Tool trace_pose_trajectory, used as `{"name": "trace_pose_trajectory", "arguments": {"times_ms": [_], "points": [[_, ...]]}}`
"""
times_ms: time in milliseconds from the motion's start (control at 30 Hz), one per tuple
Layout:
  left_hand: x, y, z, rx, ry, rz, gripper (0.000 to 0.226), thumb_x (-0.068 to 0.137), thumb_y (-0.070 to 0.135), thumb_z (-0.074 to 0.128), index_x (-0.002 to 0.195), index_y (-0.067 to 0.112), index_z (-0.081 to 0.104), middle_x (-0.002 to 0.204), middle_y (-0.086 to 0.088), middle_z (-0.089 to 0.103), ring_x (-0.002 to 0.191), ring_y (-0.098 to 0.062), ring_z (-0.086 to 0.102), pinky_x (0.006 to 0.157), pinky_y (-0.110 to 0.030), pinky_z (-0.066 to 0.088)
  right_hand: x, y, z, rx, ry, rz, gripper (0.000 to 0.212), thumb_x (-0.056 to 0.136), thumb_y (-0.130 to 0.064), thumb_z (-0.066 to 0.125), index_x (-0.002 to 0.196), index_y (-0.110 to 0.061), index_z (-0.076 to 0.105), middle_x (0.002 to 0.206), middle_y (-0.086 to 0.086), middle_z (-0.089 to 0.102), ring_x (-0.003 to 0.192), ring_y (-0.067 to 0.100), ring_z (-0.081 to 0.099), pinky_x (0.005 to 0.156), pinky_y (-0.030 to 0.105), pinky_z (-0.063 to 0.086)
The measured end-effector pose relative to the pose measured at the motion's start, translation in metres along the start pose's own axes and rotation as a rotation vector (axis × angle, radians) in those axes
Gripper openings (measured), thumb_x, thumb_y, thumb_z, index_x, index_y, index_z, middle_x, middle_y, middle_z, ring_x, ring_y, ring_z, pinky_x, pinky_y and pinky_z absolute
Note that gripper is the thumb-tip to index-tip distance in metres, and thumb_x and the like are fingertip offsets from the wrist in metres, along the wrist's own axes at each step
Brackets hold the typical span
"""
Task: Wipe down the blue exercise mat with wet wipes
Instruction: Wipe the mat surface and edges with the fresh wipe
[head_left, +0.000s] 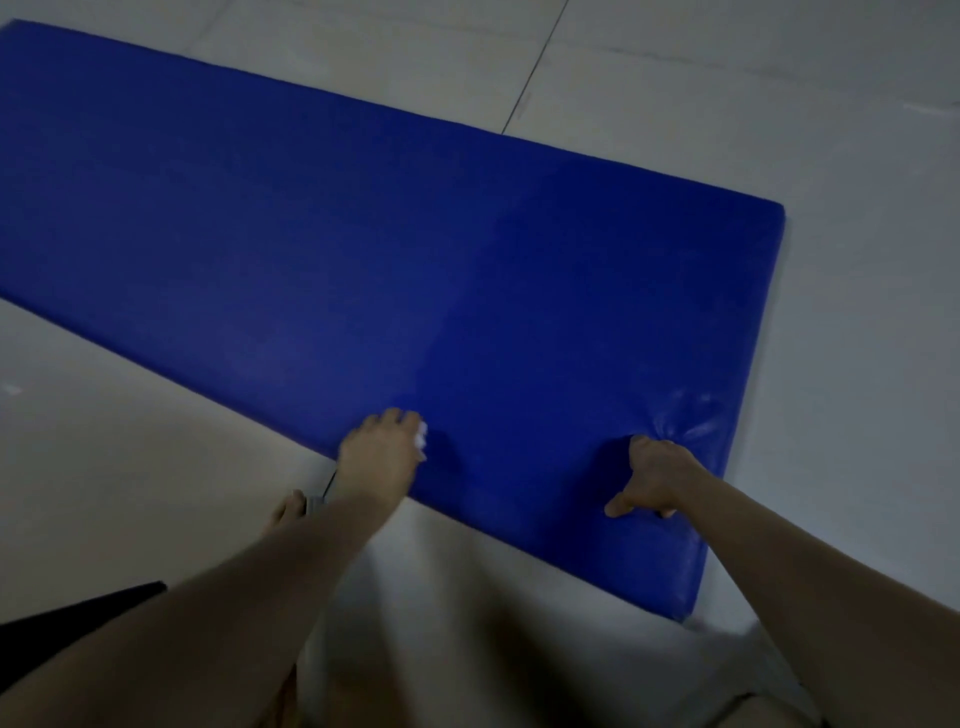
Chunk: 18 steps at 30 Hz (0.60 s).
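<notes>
Fingers (397, 418) of the left hand (382, 449) curl over a white wet wipe (422, 442) on the blue mat (363, 234). The right hand (652, 475) digs bent fingers into the mat, thumb out. Both arms stretch forward. The mat lies on the floor (675, 78).

Both forearms bare, stretched forward and down. Left hand (382, 449) palm-down, fingers curled over crumpled white wipe (422, 441), pressing it onto mat (311, 234) by near edge. Right hand (652, 475) planted on mat near corner, fingers bent, thumb out leftward; gripping or just pressing, unclear.
</notes>
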<state>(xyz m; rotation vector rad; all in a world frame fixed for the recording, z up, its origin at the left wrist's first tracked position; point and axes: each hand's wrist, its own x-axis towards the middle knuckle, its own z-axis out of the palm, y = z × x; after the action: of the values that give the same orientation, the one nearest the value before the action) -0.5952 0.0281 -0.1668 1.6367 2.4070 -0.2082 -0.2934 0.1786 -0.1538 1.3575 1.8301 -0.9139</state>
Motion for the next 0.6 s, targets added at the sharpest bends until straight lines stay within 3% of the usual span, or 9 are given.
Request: {"name": "trace_pose_trajectory", "arguments": {"times_ms": [100,300,433,533,600], "points": [[0.003,-0.004,-0.003,-0.175,-0.035,-0.223,0.024,0.101,0.03,0.055,0.115,0.012,0.059,0.109,-0.01,0.065,0.095,-0.025,0.062,0.08,-0.041,0.053,0.001,0.0,0.0,-0.011,-0.001,-0.006,0.071,0.068,-0.046,0.09,0.112,-0.016,0.043,0.098,0.003,0.056,0.085,0.02,0.064,0.079,0.036,0.061],[-0.043,0.07,0.01,-0.409,-0.039,-0.144,0.02,0.102,0.026,0.049,0.115,0.014,0.058,0.106,-0.003,0.062,0.092,-0.018,0.059,0.08,-0.032,0.051,0.001,0.001,0.0,-0.033,0.003,-0.009,0.07,0.069,-0.047,0.089,0.109,-0.017,0.042,0.094,0.001,0.056,0.082,0.019,0.063,0.08,0.035,0.06],[-0.066,0.133,0.019,-0.417,-0.077,0.125,0.013,0.101,0.031,0.049,0.095,0.02,0.055,0.101,-0.003,0.061,0.094,-0.024,0.059,0.075,-0.034,0.042,-0.002,0.0,-0.004,-0.002,0.003,-0.012,0.065,0.068,-0.044,0.091,0.102,-0.017,0.043,0.091,0.004,0.061,0.069,0.018,0.066,0.068,0.031,0.06],[-0.083,0.165,0.022,-0.393,-0.105,0.277,0.029,0.102,0.037,0.038,0.102,0.017,0.06,0.1,-0.003,0.063,0.091,-0.021,0.059,0.074,-0.037,0.051,-0.002,0.001,-0.001,-0.02,0.021,-0.018,0.064,0.068,-0.046,0.09,0.1,-0.017,0.043,0.09,0.004,0.064,0.068,0.019,0.069,0.068,0.031,0.06],[-0.084,0.163,0.02,-0.345,-0.091,0.329,0.032,0.098,0.038,0.039,0.101,0.017,0.063,0.093,-0.002,0.066,0.083,-0.021,0.061,0.066,-0.039,0.054,-0.003,0.0,-0.001,-0.037,0.018,-0.017,0.064,0.069,-0.047,0.09,0.1,-0.017,0.042,0.09,0.005,0.066,0.07,0.02,0.071,0.07,0.031,0.06]]}}
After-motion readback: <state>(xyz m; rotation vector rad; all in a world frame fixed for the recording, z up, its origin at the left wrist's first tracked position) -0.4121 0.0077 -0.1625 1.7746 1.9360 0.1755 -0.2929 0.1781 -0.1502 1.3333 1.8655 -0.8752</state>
